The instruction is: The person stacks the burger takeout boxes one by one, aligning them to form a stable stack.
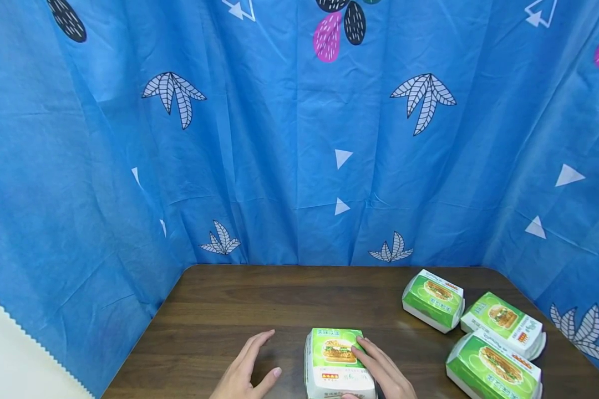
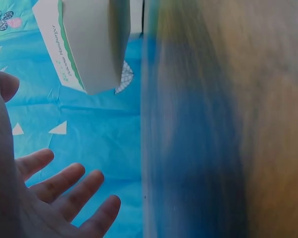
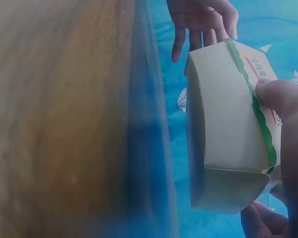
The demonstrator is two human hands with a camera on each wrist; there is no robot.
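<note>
A green and white hamburger box [image 1: 335, 357] with a burger picture on its lid sits near the front of the table, closed. My right hand [image 1: 388, 377] holds it at its right side, fingers over the lid. In the right wrist view the thumb presses on the printed lid of the box [image 3: 231, 114], and fingertips show at its far corner. To the left of the box, my left hand [image 1: 239, 377] is held apart from it with fingers spread and nothing in them. The left wrist view shows the same open left hand [image 2: 54, 203] and the box's plain side [image 2: 92, 44].
Three similar boxes lie at the right of the brown wooden table [image 1: 219, 310]: a back one [image 1: 433, 299], a middle one [image 1: 504, 324] close beside it, and a front one [image 1: 496, 368] touching the middle one. A blue patterned curtain [image 1: 279, 166] hangs behind the table.
</note>
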